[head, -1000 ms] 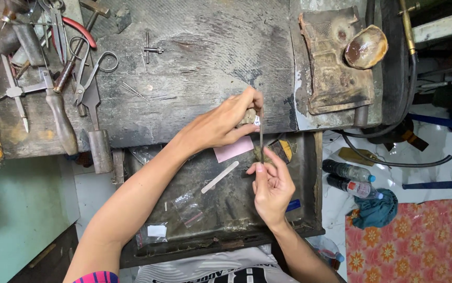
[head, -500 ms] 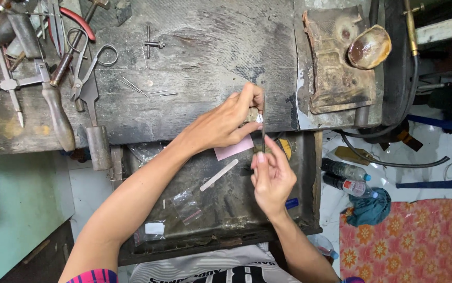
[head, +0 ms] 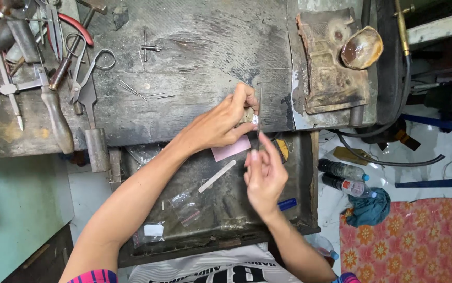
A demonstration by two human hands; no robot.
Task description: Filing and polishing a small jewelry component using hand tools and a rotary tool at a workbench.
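My left hand [head: 225, 123] pinches a small shiny piece [head: 254, 120] against the front edge of the dark worn workbench [head: 194, 63]. My right hand [head: 264, 175] is just below it and holds a thin dark tool [head: 259, 112] upright, its shaft running up past the small piece. Both hands hover over an open metal drawer [head: 309, 173] under the bench. A pink paper slip [head: 230, 148] lies in the drawer beneath my left hand, beside a pale flat stick [head: 217, 176].
Scissors [head: 87, 73], red-handled pliers [head: 74, 26], files and other hand tools lie on the bench's left. A scorched block [head: 330, 68] with a shell-like dish [head: 361, 48] sits at the right. A hose [head: 393, 105], plastic bottles [head: 346, 178] and a teal rag [head: 370, 208] lie on the floor.
My right hand has slid down and spread its fingers while still holding the thin tool. My left hand stays pinched at the bench edge. The view has shifted slightly.
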